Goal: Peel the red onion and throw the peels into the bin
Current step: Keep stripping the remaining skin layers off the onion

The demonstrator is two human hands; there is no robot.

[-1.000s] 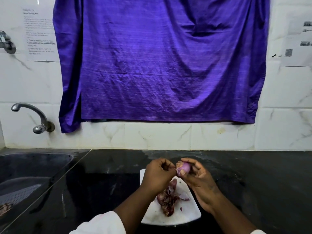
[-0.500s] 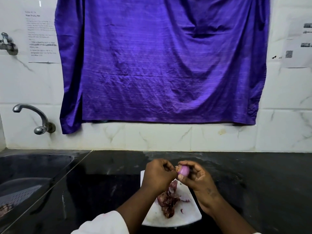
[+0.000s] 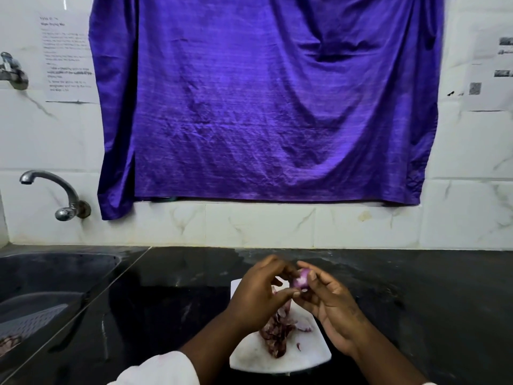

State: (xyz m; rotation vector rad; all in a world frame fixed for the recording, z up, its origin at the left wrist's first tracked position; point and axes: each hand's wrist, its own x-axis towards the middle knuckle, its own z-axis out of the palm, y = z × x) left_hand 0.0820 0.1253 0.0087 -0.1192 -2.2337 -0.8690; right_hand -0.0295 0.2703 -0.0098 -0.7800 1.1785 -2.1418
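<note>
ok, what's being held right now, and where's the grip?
Red onion: right hand grips its sides with fingertips; left hand pinches its lower left edge.

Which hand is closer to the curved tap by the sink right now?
Left. The left hand is over the left half of the white board, on the side of the tap. The right hand, holding the red onion, is further right, away from the tap.

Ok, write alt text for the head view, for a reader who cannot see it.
The left hand and right hand hold a small red onion between them above a white board heaped with purple peels. The board lies on a black counter, with a sink and tap to the left and a purple cloth on the wall behind.
</note>
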